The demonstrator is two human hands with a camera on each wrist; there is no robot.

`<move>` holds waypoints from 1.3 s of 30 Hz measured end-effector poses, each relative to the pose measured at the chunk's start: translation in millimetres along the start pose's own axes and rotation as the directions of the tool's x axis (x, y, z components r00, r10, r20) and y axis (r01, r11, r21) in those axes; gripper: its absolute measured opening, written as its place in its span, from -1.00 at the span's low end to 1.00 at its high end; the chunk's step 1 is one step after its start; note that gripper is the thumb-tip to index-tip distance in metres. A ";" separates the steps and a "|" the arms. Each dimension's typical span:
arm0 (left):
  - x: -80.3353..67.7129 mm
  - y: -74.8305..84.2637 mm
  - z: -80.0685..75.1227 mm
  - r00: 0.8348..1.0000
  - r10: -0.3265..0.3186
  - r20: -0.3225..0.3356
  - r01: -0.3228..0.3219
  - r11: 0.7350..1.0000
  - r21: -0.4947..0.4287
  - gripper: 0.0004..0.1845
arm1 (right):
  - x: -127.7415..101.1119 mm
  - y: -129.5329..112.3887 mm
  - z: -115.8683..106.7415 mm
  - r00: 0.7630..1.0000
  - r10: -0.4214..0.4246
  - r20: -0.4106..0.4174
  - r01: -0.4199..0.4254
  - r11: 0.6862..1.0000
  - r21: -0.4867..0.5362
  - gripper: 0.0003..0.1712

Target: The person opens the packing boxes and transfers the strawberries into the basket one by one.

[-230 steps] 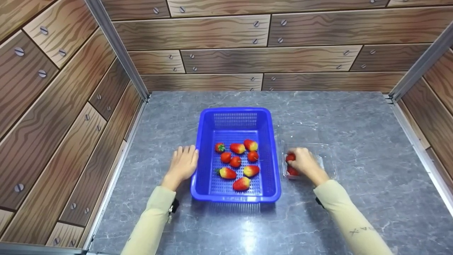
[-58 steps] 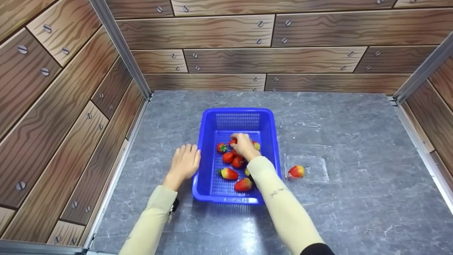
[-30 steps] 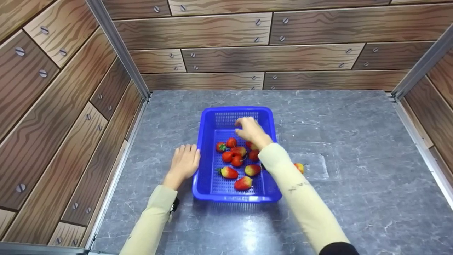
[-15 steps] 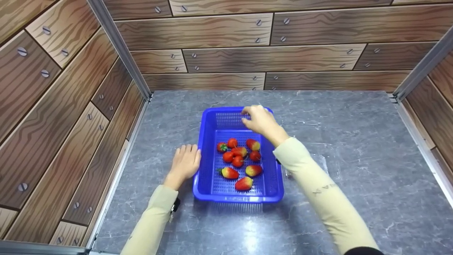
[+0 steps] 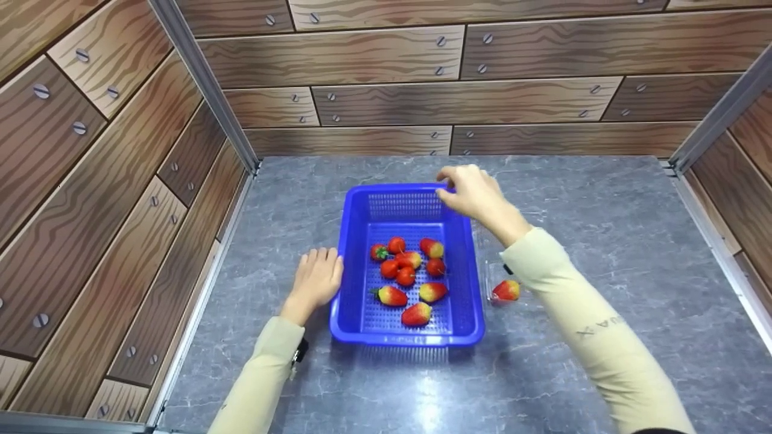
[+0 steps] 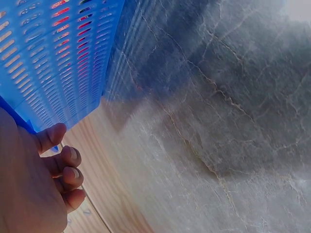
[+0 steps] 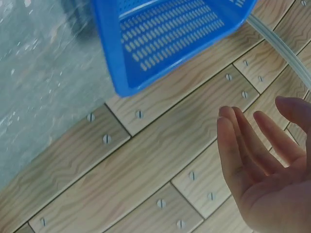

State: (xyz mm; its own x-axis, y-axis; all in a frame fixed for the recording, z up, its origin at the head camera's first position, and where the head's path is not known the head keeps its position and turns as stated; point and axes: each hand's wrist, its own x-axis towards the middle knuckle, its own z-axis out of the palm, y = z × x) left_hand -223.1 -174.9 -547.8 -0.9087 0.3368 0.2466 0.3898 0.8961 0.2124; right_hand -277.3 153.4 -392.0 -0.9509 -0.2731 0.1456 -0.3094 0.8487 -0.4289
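Note:
A blue plastic basket (image 5: 474, 283) holds several strawberries (image 5: 416, 314), red and yellow, and small round red fruits (image 5: 406, 276), some with thin stems. My left hand (image 5: 315, 274) rests against the left rim; in the left wrist view its loosely bent fingers (image 6: 70, 177) lie outside the perforated wall, thumb hidden. Above the basket's far right corner hovers my right hand (image 5: 475, 191), fingers spread and nothing in them, which the right wrist view confirms. Right of the basket, a red and yellow strawberry (image 5: 506, 290) sits in a clear plastic box (image 5: 490, 274), partly hidden by the right sleeve.
The grey marbled tabletop (image 5: 289, 205) surrounds the basket. Wood-patterned panels (image 5: 386, 57) enclose it at the back and both sides, with metal posts (image 5: 211, 84) in the corners.
My right hand put a red fruit into the basket, let it go, then rose and moved back right over the far corner. The box holds fewer fruits. My left hand stayed at the rim.

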 end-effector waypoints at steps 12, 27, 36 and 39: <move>0.6 -2.6 0.0 1.000 0.001 -0.003 -0.001 1.000 0.003 -0.69 | -28.5 54.3 -26.6 0.999 0.038 -0.013 -0.038 0.999 0.015 -0.54; -0.7 -1.2 -0.5 1.000 0.001 -0.019 -0.001 1.000 -0.006 -0.70 | -81.5 104.8 -8.9 0.992 0.099 0.081 -0.100 0.995 0.008 -0.57; 0.5 -1.5 0.6 1.000 -0.003 -0.007 0.003 1.000 -0.004 -0.69 | -104.8 119.9 17.2 0.993 0.075 0.096 -0.079 0.996 0.041 -0.63; 0.0 -0.7 0.1 1.000 -0.006 0.003 0.006 1.000 -0.007 -0.68 | -112.3 124.6 27.8 0.991 0.065 0.115 -0.073 0.995 0.072 -0.64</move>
State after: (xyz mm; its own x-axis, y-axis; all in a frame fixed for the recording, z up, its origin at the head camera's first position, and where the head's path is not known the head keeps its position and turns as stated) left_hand -223.4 -175.5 -548.1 -0.9115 0.3326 0.2421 0.3854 0.8961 0.2200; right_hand -209.2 277.3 -486.6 -0.9634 -0.2677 0.0145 -0.2386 0.8315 -0.5017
